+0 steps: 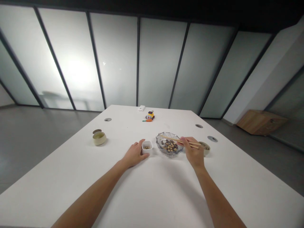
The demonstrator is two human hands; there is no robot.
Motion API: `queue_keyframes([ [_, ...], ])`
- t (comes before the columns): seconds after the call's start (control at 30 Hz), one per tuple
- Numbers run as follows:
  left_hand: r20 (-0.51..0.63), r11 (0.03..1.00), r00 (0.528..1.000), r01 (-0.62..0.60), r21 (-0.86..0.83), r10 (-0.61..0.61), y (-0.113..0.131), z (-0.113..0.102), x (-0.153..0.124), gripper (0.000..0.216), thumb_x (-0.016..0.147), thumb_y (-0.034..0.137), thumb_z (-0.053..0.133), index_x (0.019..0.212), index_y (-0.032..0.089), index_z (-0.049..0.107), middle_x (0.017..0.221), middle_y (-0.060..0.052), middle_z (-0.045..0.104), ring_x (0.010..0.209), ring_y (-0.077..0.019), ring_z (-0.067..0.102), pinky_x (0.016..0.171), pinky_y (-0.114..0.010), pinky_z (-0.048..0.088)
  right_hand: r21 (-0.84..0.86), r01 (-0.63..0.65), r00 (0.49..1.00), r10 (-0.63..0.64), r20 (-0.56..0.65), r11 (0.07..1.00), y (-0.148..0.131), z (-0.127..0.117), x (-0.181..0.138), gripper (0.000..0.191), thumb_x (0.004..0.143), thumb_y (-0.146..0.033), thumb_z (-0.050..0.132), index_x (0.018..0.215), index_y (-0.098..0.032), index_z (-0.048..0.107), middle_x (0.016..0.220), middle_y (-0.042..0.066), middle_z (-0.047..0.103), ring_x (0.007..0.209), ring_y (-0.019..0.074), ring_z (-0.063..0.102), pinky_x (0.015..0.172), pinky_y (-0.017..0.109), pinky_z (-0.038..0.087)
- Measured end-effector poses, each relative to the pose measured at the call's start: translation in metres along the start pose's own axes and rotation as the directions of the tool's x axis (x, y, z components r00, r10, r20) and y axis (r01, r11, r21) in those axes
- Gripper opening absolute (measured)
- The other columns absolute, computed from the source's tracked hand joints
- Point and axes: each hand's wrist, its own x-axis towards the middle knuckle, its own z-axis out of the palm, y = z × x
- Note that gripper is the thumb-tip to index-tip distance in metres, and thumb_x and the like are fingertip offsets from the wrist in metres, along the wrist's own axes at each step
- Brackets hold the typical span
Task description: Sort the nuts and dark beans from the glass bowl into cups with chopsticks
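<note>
Small white square ceramic-looking cup (149,151), where does it sit?

On the white table (152,186), near the middle, just left of the clear scalloped glass bowl (169,154), with a few brownish bits inside

And the hands?

The left hand (134,154) pinches the cup, thumb at its near side, fingers at its left side. The right hand (194,152) pinches a pair of pale wooden chopsticks (172,138) that reach over the glass bowl; whether their tips grip anything is too small to tell

What fills that bowl?

A mix of dark and tan nut-like pieces (170,146), heaped toward the middle

Anything beside the right hand?

A pale round cup (206,153), partly hidden behind it. Well off to the left stands a pale green round cup (101,141), a dark round disc (97,130) just behind it

Farther out?

An orange toy carrot with a green top (149,120), then a yellow toy vehicle with dark wheels (150,115) right behind, then a small white box-like object (142,108) near the far edge

And beyond the table?

Tall frosted glass panels in dark frames (161,63)
</note>
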Motion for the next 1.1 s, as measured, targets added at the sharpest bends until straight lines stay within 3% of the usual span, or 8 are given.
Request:
queue_keyframes([
  [0.07, 0.004, 1.0, 1.0, 0.005, 0.005, -0.005, 0.0, 0.001, 0.0, 0.075, 0.09, 0.045, 0.071, 0.153, 0.017, 0.041, 0.128, -0.016, 0.069, 0.122, -0.0358, 0.063, 0.106, -0.045, 0.047, 0.123, -0.085, 0.995, 0.09, -0.035, 0.989, -0.001, 0.003, 0.0, 0.039, 0.091, -0.058, 0.072, 0.083, -0.019, 0.076, 0.086, 0.008, 0.078, 0.069, 0.0245, 0.076, 0.067, 0.039, 0.063],
  [0.13, 0.01, 1.0, 1.0, 0.008, 0.01, -0.008, -0.001, 0.001, 0.001, 0.075, 0.09, 0.044, 0.071, 0.153, 0.017, 0.041, 0.131, -0.016, 0.068, 0.123, -0.0355, 0.062, 0.107, -0.045, 0.046, 0.132, -0.09, 0.994, 0.097, -0.048, 0.987, -0.003, 0.003, 0.0, 0.04, 0.091, -0.058, 0.072, 0.083, -0.019, 0.076, 0.085, 0.007, 0.077, 0.069, 0.0235, 0.076, 0.068, 0.038, 0.063],
  [0.23, 0.014, 1.0, 1.0, 0.012, 0.016, -0.012, 0.0, 0.001, 0.001, 0.076, 0.09, 0.044, 0.071, 0.154, 0.018, 0.04, 0.133, -0.016, 0.067, 0.124, -0.0353, 0.061, 0.108, -0.045, 0.045, -0.053, 0.035, 0.999, -0.036, -0.024, 0.998, -0.004, 0.0, 0.0, 0.041, 0.095, -0.057, 0.067, 0.079, -0.02, 0.075, 0.08, 0.006, 0.076, 0.071, 0.0216, 0.073, 0.068, 0.035, 0.058],
  [0.33, 0.011, 1.0, 1.0, 0.014, 0.016, -0.014, 0.0, 0.001, 0.0, 0.076, 0.09, 0.044, 0.071, 0.154, 0.019, 0.04, 0.128, -0.015, 0.069, 0.121, -0.0354, 0.063, 0.106, -0.044, 0.046, -0.245, 0.194, 0.981, -0.189, 0.047, 0.95, -0.003, -0.004, 0.001, 0.046, 0.099, -0.058, 0.059, 0.073, -0.022, 0.073, 0.073, 0.005, 0.072, 0.069, 0.02, 0.068, 0.067, 0.033, 0.051],
  [0.47, 0.012, 1.0, 1.0, 0.009, 0.011, -0.009, 0.0, 0.0, 0.0, 0.076, 0.09, 0.045, 0.07, 0.154, 0.018, 0.04, 0.125, -0.015, 0.069, 0.121, -0.0349, 0.062, 0.106, -0.043, 0.046, -0.349, 0.278, 0.959, -0.24, 0.15, 0.895, 0.0, -0.007, 0.002, 0.052, 0.103, -0.059, 0.05, 0.069, -0.023, 0.068, 0.068, 0.004, 0.07, 0.064, 0.019, 0.065, 0.063, 0.031, 0.045],
  [1.1, -0.002, 1.0, 1.0, 0.02, 0.016, -0.02, 0.002, 0.0, 0.0, 0.073, 0.089, 0.044, 0.072, 0.151, 0.019, 0.043, 0.122, -0.014, 0.07, 0.118, -0.035, 0.065, 0.098, -0.041, 0.049, -0.216, 0.316, 0.937, -0.27, 0.221, 0.924, -0.001, -0.001, 0.0, 0.042, 0.099, -0.057, 0.063, 0.076, -0.024, 0.075, 0.076, 0.005, 0.075, 0.069, 0.0207, 0.069, 0.067, 0.032, 0.052],
])
